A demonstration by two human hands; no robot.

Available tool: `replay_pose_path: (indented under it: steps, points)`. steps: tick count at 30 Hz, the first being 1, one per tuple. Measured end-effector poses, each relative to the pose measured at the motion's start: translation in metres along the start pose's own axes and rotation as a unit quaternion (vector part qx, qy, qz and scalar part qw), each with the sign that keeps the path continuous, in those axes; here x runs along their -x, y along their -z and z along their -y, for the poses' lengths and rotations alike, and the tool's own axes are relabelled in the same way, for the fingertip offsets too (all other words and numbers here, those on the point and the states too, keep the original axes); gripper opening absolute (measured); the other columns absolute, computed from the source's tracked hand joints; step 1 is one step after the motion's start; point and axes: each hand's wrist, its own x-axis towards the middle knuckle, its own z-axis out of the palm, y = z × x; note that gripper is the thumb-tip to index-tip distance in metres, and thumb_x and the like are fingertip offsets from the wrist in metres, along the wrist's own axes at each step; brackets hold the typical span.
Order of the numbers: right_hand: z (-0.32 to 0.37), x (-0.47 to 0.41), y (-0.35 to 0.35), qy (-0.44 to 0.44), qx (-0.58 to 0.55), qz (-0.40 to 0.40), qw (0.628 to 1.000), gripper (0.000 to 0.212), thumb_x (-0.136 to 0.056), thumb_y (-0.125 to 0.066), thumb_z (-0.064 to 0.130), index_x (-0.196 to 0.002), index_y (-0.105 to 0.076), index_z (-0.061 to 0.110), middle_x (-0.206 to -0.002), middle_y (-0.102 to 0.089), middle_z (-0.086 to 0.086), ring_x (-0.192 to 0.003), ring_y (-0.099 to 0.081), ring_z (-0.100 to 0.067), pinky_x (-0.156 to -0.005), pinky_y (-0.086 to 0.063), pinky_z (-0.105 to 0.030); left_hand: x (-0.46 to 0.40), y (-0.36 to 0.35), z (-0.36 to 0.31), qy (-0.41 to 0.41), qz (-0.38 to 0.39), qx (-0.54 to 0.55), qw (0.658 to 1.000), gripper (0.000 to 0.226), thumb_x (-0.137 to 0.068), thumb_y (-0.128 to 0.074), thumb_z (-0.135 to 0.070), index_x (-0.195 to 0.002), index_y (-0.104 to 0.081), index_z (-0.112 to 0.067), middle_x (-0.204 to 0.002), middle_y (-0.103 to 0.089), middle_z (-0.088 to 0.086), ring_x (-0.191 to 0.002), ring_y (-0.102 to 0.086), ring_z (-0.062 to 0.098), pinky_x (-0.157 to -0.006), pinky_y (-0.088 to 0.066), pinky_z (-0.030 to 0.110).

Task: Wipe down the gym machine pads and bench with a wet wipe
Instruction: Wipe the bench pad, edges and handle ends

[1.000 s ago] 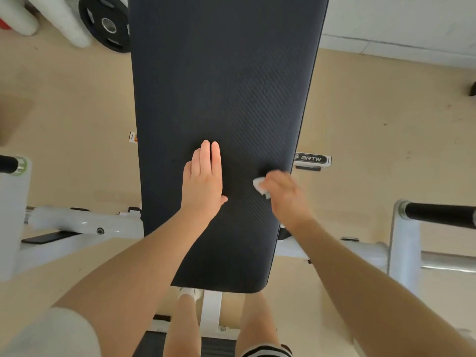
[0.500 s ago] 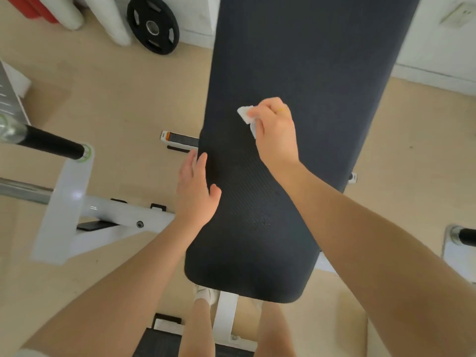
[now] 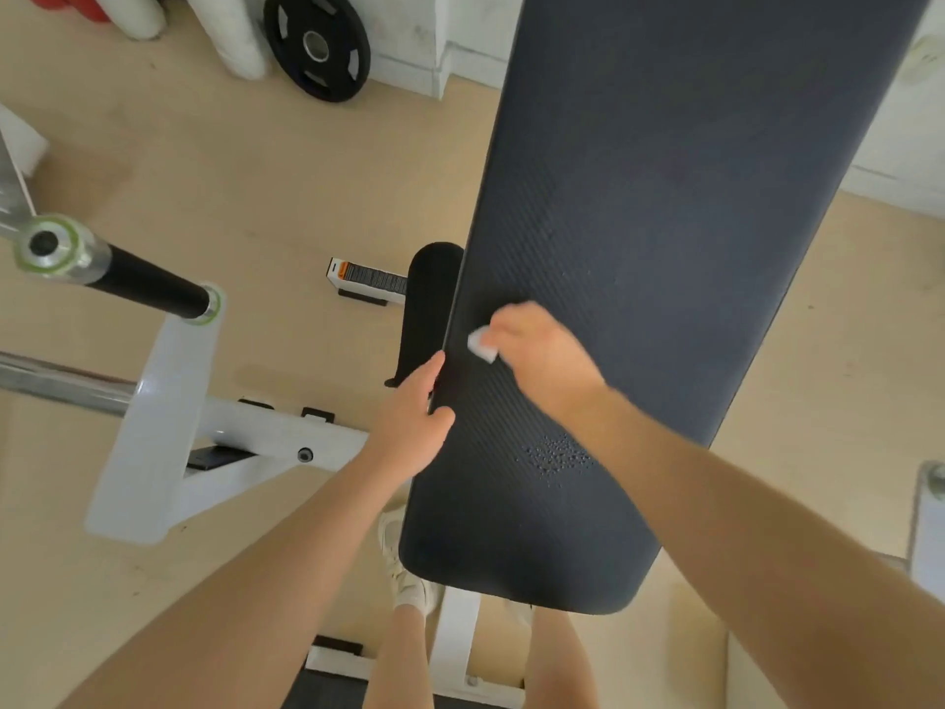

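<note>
A long black textured bench pad (image 3: pixel 665 222) runs from the near centre up to the top right. My right hand (image 3: pixel 542 358) presses a small folded white wet wipe (image 3: pixel 481 345) onto the pad close to its left edge. My left hand (image 3: pixel 411 422) grips that left edge just below the wipe, thumb on top and fingers curled under. A patch of small droplets (image 3: pixel 557 458) sits on the pad nearer to me. A smaller black pad (image 3: pixel 427 309) shows beyond the left edge.
The white machine frame (image 3: pixel 153 427) with a black-sleeved bar (image 3: pixel 143 284) stands to the left. A black weight plate (image 3: pixel 317 46) leans on the far wall. Another white post (image 3: pixel 928 529) is at the right. My legs and a white shoe (image 3: pixel 409 585) are below the pad.
My right hand has dragged the wipe from the pad's right side across to its left edge. My left hand moved from lying flat on the pad to gripping its left edge. The view shifted left.
</note>
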Motion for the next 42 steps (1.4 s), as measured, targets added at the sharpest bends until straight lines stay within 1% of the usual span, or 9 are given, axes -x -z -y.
replay_pose_path:
  steps: [3,6,11,17,21,27,31,39,42]
  points:
    - [0.008,0.019,0.003,-0.01,0.005,0.079,0.997,0.03,-0.082,-0.047,-0.01,-0.097,-0.065,0.009,-0.098,-0.055,-0.011,-0.087,-0.046,-0.025,-0.072,-0.049,-0.036,0.001,0.001,-0.001,0.016,0.02,0.039,0.999,0.063,-0.094,-0.038,-0.003,-0.146,-0.017,-0.032,-0.154,-0.024,-0.005,-0.129,-0.042,0.01,-0.089,-0.04,0.014]
    - [-0.01,-0.027,0.041,-0.135,0.064,-0.032,0.988,0.02,-0.074,-0.049,0.003,-0.063,-0.04,0.018,-0.066,-0.032,0.002,-0.065,-0.029,-0.011,-0.049,-0.028,-0.024,0.0,0.003,0.009,0.005,0.042,0.054,0.998,0.067,-0.094,-0.037,0.0,-0.146,-0.014,-0.035,-0.155,-0.02,-0.008,-0.138,-0.03,0.013,-0.105,-0.031,0.024]
    - [-0.04,-0.052,0.067,-0.189,0.09,-0.245,0.947,0.022,-0.084,-0.051,0.014,-0.069,-0.048,0.029,-0.085,-0.045,0.005,-0.084,-0.052,-0.022,-0.073,-0.037,-0.028,-0.006,0.004,0.02,-0.009,0.064,0.055,0.996,0.072,-0.093,-0.04,0.002,-0.145,-0.011,-0.039,-0.154,-0.024,-0.008,-0.14,-0.027,0.018,-0.089,-0.042,0.014]
    - [0.003,0.028,-0.017,-0.147,0.046,-0.068,0.986,0.026,-0.079,-0.051,-0.007,-0.095,-0.069,0.004,-0.091,-0.061,-0.016,-0.088,-0.055,-0.031,-0.075,-0.05,-0.037,-0.003,0.002,0.025,0.011,0.078,0.049,0.996,0.074,-0.093,-0.04,0.002,-0.147,-0.007,-0.035,-0.153,-0.021,-0.009,-0.135,-0.036,0.017,-0.087,-0.04,0.012]
    - [0.034,0.076,-0.05,-0.105,-0.072,0.018,0.992,0.038,-0.066,-0.066,-0.014,-0.097,-0.07,0.007,-0.093,-0.062,-0.012,-0.086,-0.057,-0.026,-0.063,-0.055,-0.033,-0.002,0.006,0.034,0.042,0.102,0.109,0.988,0.067,-0.093,-0.041,-0.001,-0.147,-0.018,-0.032,-0.153,-0.026,-0.008,-0.139,-0.028,0.016,-0.115,-0.024,0.043]
    - [0.016,-0.003,-0.003,-0.15,-0.04,-0.134,0.979,0.031,-0.085,-0.045,-0.009,-0.106,-0.065,0.002,-0.104,-0.057,-0.019,-0.096,-0.051,-0.033,-0.077,-0.036,-0.03,0.006,-0.009,0.038,0.039,0.081,0.122,0.988,0.067,-0.095,-0.031,-0.004,-0.145,-0.008,-0.043,-0.154,-0.012,-0.014,-0.11,-0.038,-0.007,-0.09,-0.038,0.02]
    - [0.029,-0.018,-0.023,-0.1,-0.011,-0.121,0.987,0.026,-0.078,-0.053,-0.01,-0.097,-0.064,0.004,-0.097,-0.059,-0.016,-0.087,-0.054,-0.031,-0.067,-0.05,-0.034,-0.001,-0.008,0.037,0.085,0.069,0.216,0.97,0.046,-0.101,-0.028,-0.022,-0.144,-0.021,-0.035,-0.153,-0.023,-0.007,-0.141,-0.023,0.019,-0.116,-0.021,0.044]
    - [0.083,0.105,-0.114,-0.045,-0.083,0.075,0.993,0.023,-0.069,-0.069,0.0,-0.091,-0.07,0.006,-0.091,-0.065,-0.009,-0.082,-0.062,-0.026,-0.064,-0.055,-0.035,0.009,-0.013,0.029,0.064,0.034,0.23,0.97,0.042,-0.098,-0.023,-0.008,-0.136,-0.037,-0.021,-0.123,-0.042,-0.013,-0.115,-0.043,0.008,-0.084,-0.038,0.016]
    - [0.067,0.082,-0.092,-0.093,-0.115,-0.03,0.989,0.018,-0.087,-0.047,0.009,-0.09,-0.064,0.016,-0.093,-0.051,-0.002,-0.088,-0.046,-0.018,-0.078,-0.038,-0.026,0.011,-0.018,0.03,0.085,0.019,0.244,0.966,0.035,-0.099,-0.025,-0.01,-0.128,-0.045,-0.018,-0.113,-0.048,-0.008,-0.103,-0.049,0.004,-0.084,-0.038,0.014]
